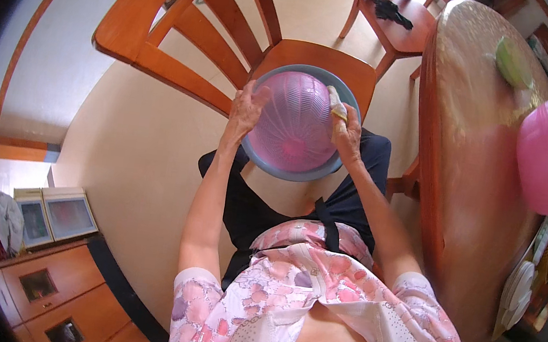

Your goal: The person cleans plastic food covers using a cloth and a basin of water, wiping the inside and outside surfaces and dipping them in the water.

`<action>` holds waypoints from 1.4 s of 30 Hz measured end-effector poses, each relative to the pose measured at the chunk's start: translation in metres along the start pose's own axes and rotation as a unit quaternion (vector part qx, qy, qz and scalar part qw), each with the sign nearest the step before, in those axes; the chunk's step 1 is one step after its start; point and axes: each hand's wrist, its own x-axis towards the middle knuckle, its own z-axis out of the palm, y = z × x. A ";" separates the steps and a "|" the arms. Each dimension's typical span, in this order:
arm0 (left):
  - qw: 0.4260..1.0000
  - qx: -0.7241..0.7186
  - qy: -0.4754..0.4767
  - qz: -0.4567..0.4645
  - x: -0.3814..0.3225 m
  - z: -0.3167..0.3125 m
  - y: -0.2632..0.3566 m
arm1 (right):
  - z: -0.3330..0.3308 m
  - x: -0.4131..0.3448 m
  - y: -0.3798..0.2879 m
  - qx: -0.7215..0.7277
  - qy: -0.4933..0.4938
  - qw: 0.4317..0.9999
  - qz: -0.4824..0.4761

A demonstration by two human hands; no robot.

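Note:
A ribbed pink plastic colander (296, 118) lies within the blue-grey plastic basin (299, 175). I cannot tell whether its mouth faces up or down. The basin is above the wooden chair seat (330, 57) and in front of my knees. My left hand (246, 109) grips the colander at its left side, the thumb lying over the mesh. On the opposite side my right hand (347, 131) holds the colander's edge. Something whitish with a yellowish band (337, 103), a cloth or finger covering, is at the right hand's fingers.
At right stands a wooden table (473, 204) bearing a pink plastic basket (542, 156) and a green dish-like item (514, 62). A black cloth (392, 13) lies on a second chair (410, 38). Wooden cabinets (56, 298) stand at lower left.

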 end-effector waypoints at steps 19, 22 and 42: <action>0.879 -0.210 -0.429 -0.014 0.002 -0.026 0.089 | -0.012 0.019 -0.072 0.000 -0.032 0.998 -0.063; 0.863 -0.270 -0.427 0.022 0.003 -0.014 0.095 | -0.011 0.016 -0.098 -0.017 -0.012 0.991 -0.132; 0.843 -0.499 -0.202 -0.001 -0.088 0.028 0.062 | 0.015 0.032 -0.068 -0.191 -0.131 0.937 -0.260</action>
